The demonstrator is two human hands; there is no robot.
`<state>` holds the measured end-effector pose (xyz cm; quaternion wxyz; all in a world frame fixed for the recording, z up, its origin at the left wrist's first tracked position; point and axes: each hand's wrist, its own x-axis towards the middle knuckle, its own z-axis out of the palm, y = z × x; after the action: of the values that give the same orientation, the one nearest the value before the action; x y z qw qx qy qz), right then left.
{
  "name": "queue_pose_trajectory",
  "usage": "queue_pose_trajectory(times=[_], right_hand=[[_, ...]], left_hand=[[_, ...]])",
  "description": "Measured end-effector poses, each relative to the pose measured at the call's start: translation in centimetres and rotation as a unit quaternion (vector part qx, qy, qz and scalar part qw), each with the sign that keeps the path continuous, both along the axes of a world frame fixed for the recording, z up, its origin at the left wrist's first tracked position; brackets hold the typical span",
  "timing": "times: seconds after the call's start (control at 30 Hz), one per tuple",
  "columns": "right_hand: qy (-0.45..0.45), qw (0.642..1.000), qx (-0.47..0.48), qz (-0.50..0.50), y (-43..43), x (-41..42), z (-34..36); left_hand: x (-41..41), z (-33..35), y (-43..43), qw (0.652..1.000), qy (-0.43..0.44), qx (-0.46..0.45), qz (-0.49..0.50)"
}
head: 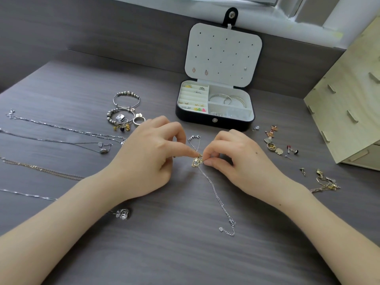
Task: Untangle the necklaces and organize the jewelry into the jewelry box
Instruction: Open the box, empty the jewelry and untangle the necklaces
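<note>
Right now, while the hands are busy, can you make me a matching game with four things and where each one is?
Things:
1 silver chain
2 bangles
3 beaded bracelets
4 loose earrings

Places:
A inside the jewelry box
B right of the box
C pinched by the left hand and right hand
D left of the box

Pairs: 1-C, 2-A, 3-D, 4-B.

The silver chain [213, 192], knotted with a gold tangle [196, 161], lies at centre. Straightened necklaces [61, 128] lie spread at far left. The black jewelry box [205, 120] stands open behind, lid [224, 54] upright.
</note>
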<state>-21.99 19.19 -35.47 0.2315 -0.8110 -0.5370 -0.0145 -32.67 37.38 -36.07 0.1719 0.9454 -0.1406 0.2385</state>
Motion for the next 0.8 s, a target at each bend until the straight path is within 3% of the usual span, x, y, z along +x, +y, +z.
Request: queue_pose_trajectory(times=[0.23,0.37,0.47,0.63,0.8], right_hand=[[-0.07,0.997,-0.016,0.007,0.4,0.0,-0.7],[-0.057,0.998,0.004,0.0,0.4,0.0,-1.1],[-0.059,0.998,0.024,0.001,0.5,0.0,-0.7],[-0.067,0.997,0.033,0.002,0.9,0.0,-0.6],[-0.058,0.997,0.043,-0.005,1.0,0.1,-0.7]], left_hand=[[0.1,0.0,-0.5,0.997,0.017,0.074,0.007],[0.1,0.0,-0.9,0.996,0.036,0.075,0.019],[0.1,-0.4,-1.2,0.997,0.064,0.03,0.027],[0.5,-0.5,-1.8,0.977,0.151,-0.133,0.073],[0.4,-0.5,-1.9,0.972,0.154,-0.159,0.082]])
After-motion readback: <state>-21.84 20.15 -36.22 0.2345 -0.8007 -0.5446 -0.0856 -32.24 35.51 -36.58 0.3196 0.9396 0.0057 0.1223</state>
